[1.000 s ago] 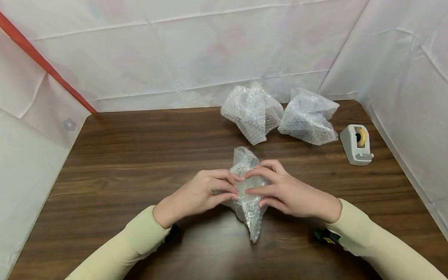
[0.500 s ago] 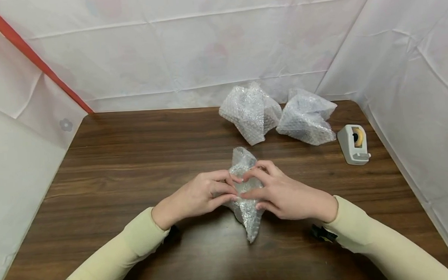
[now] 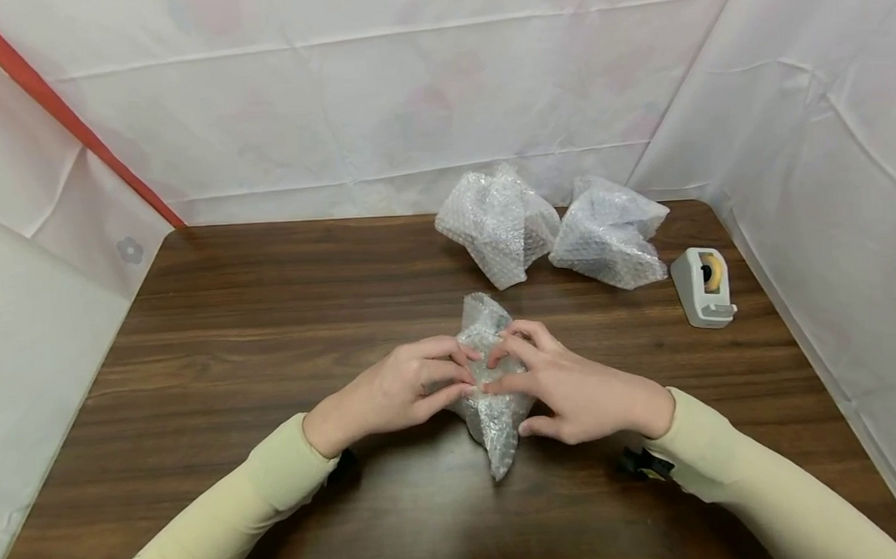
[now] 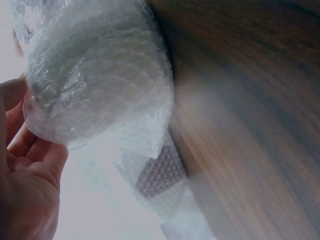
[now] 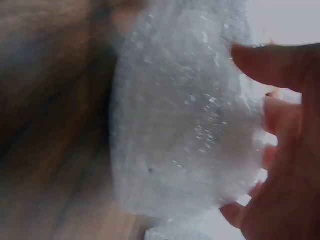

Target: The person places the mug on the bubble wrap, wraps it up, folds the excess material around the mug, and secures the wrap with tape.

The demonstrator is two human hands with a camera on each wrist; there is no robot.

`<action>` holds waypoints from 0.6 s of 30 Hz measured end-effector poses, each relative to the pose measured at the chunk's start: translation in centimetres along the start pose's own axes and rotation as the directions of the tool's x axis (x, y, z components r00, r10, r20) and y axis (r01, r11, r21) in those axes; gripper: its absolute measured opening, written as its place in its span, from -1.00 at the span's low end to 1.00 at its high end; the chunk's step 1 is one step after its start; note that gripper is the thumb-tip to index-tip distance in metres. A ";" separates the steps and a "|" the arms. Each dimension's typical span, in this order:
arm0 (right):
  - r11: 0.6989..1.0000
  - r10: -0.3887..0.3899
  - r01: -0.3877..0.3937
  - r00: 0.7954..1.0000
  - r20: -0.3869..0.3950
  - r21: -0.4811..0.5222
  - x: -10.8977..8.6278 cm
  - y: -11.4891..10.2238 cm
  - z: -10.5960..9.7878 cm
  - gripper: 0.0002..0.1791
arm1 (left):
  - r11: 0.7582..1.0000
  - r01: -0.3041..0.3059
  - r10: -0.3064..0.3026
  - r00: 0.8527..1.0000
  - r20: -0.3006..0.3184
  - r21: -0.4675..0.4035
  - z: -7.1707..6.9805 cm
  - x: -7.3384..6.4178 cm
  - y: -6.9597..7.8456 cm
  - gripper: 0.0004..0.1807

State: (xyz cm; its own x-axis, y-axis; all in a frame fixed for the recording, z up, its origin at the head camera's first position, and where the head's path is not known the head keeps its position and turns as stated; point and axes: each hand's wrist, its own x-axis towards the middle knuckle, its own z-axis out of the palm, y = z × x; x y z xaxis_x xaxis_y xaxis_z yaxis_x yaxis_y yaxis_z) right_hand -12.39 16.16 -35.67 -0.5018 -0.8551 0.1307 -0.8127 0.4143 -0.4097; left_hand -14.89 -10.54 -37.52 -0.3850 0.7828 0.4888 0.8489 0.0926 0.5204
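A bubble-wrapped bundle (image 3: 491, 411) lies on the wooden table in front of the person, its twisted ends pointing away and toward the body. The left hand (image 3: 400, 390) holds its left upper side, with bent fingertips gathered along the top fold of the wrap. In the left wrist view the rounded wrapped side (image 4: 100, 75) shows with that hand's fingers at its upper edge. The right hand (image 3: 580, 386) rests spread fingers on top of the bundle, fingertips close to the left ones. In the right wrist view its thumb and fingers touch the wrapped surface (image 5: 180, 120). What is inside is hidden.
Two more bubble-wrapped bundles (image 3: 498, 227) (image 3: 607, 235) sit side by side at the back of the table (image 3: 268, 287). A grey tape dispenser (image 3: 702, 289) with yellowish tape stands at the right. Pale printed cloth (image 3: 380, 91) encloses the back and sides.
The right fingers have shifted over the top of the bundle, with the thumb now spread lower beside it. The left hand stays nearly in place. The head view has turned slightly.
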 end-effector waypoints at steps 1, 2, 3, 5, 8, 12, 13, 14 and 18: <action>1.000 -0.011 0.011 1.000 -0.010 -0.009 0.1 0.1 0.1 -0.50 | 1.000 -0.001 0.001 1.000 -0.003 -0.001 0.0 0.0 0.0 -0.97; 1.000 -0.020 0.019 0.999 -0.027 -0.020 0.2 0.1 0.2 -0.49 | 1.000 -0.002 0.002 1.000 -0.004 -0.002 0.0 0.0 0.0 -0.99; 0.999 -0.027 0.026 0.998 -0.052 -0.034 0.3 0.2 0.3 -0.49 | 1.000 -0.002 0.002 1.000 -0.004 -0.004 0.0 0.0 0.0 -0.99; 0.997 -0.036 0.028 0.993 -0.113 -0.067 0.4 0.2 0.7 -0.51 | 1.000 -0.001 0.001 1.000 -0.002 -0.007 0.0 0.1 -0.1 -0.97; 0.995 -0.028 0.010 0.984 -0.178 -0.101 0.5 0.0 1.4 -0.53 | 1.000 0.010 -0.010 1.000 0.009 -0.015 -0.1 0.1 -0.1 -0.93; 0.990 -0.007 -0.025 0.975 -0.220 -0.142 1.1 -0.5 2.2 -0.60 | 0.999 0.040 -0.040 0.999 0.006 0.000 -0.6 0.3 0.0 -0.95; 0.988 -0.004 -0.032 0.973 -0.229 -0.153 1.4 -0.7 2.4 -0.62 | 0.999 0.047 -0.047 0.999 0.000 0.010 -0.9 0.3 0.0 -0.97; 0.986 -0.001 -0.039 0.971 -0.238 -0.161 1.7 -0.8 2.6 -0.63 | 0.998 0.054 -0.054 0.999 -0.008 0.021 -1.1 0.3 0.0 -0.97; 0.977 0.002 -0.062 0.960 -0.280 -0.205 3.1 -1.1 3.2 -0.64 | 0.997 0.053 -0.051 0.998 -0.041 0.060 -2.4 0.5 0.4 -0.95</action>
State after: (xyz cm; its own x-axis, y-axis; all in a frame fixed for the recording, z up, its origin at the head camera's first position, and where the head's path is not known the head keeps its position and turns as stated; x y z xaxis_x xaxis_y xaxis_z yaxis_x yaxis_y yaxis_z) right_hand -12.09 12.09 -37.73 -0.5661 -0.7328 0.3775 -0.8237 0.5211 -0.2235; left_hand -15.66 -11.54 -35.40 -0.4422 0.7513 0.4900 0.8475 0.1712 0.5024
